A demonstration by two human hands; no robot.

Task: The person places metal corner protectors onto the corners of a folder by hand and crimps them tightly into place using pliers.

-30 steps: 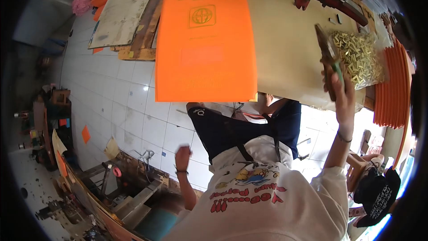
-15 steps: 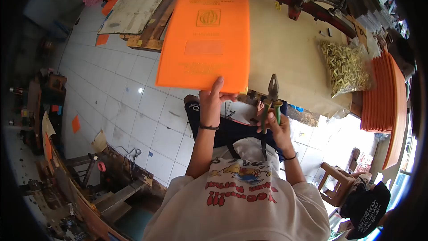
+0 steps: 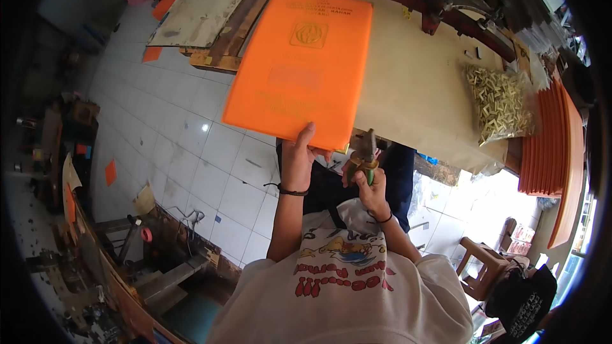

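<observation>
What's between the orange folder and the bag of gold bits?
In the head view, just a bare stretch of tan tabletop shows between the folder and the bag.

Tan tabletop [image 3: 414, 83], bag of brassy pieces [image 3: 501, 103] atop

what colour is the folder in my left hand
The folder is orange with gold print, as the head view shows.

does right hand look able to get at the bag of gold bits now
Probably yes: nothing shows between the right hand and the bag of gold bits, which lies uncovered on the table to its right. But the hand holds pliers, so grasping would likely mean freeing it first.
</observation>
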